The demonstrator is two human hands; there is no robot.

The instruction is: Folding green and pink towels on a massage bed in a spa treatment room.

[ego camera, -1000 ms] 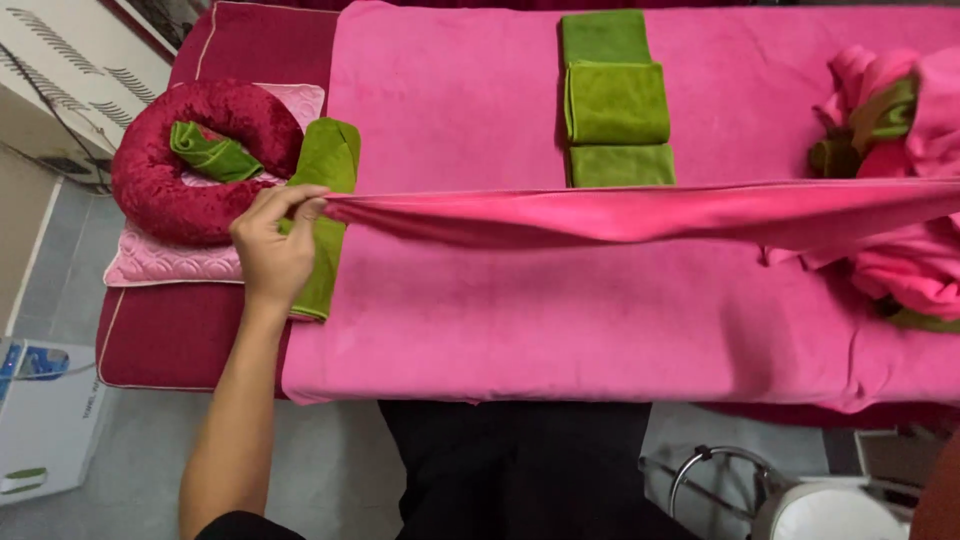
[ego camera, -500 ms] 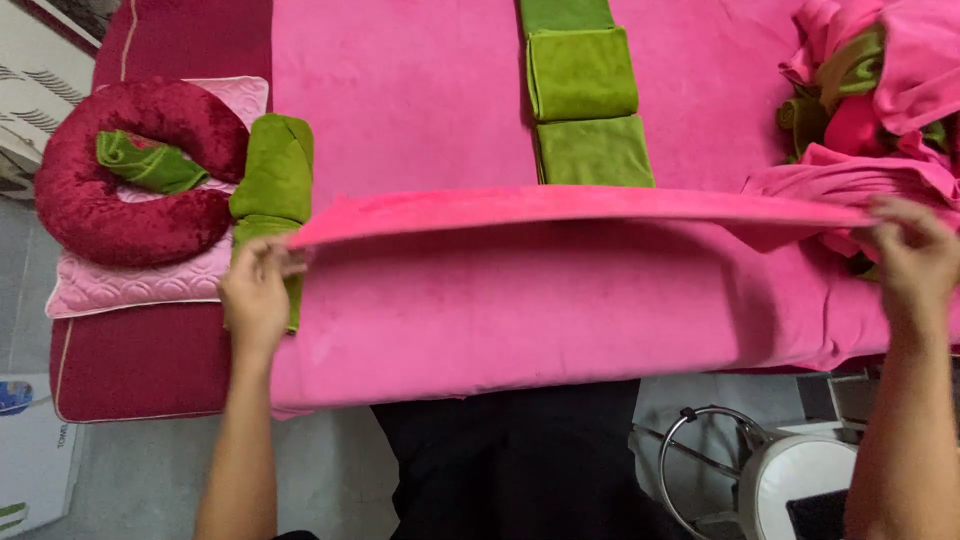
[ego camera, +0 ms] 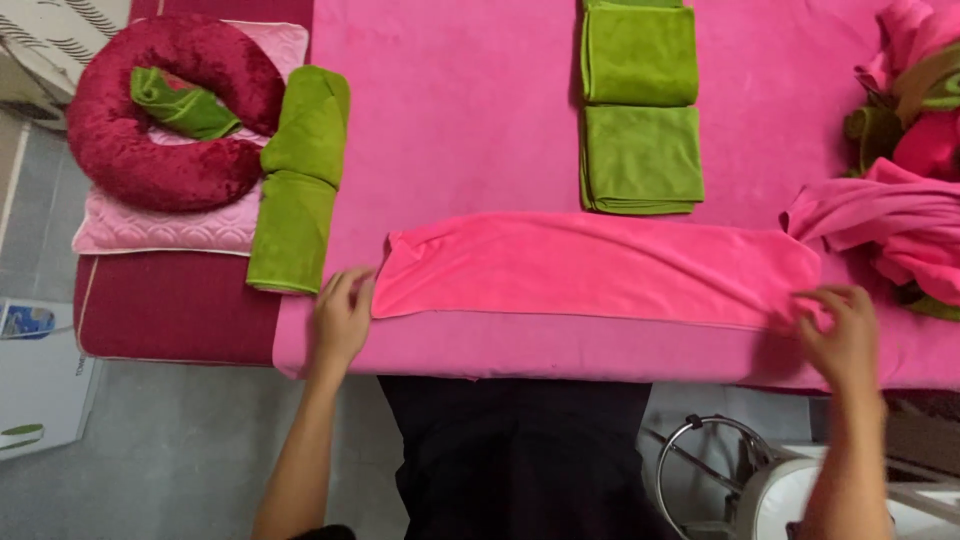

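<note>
Half a second ago the pink towel (ego camera: pixel 600 268) hangs stretched in the air between both hands; now it lies flat as a long folded strip on the pink sheet (ego camera: pixel 470 110), in the lower middle of the frame, just below the stack of green towels (ego camera: pixel 640 110). Both hands have come down with it. The left hand (ego camera: pixel 342 318) rests at the strip's left end, fingers (ego camera: pixel 352 287) bent and pinching the near corner. The right hand (ego camera: pixel 842 332) does the same at the right end, its fingertips (ego camera: pixel 812 300) pressing the corner against the sheet; both forearms reach up from the bottom edge, nearly parallel, palms down. I judge that the fold could go crooked: the left end looks a little wavy and bunched, so if one hand pulls more than the other, the edges would not match. The right end lies close to the pile of unfolded cloths (ego camera: pixel 910 200) at the right edge, and it could catch there. At the upper left, a dark red ring cushion (ego camera: pixel 160 130) sits beside a rolled green towel (ego camera: pixel 300 180).
</note>
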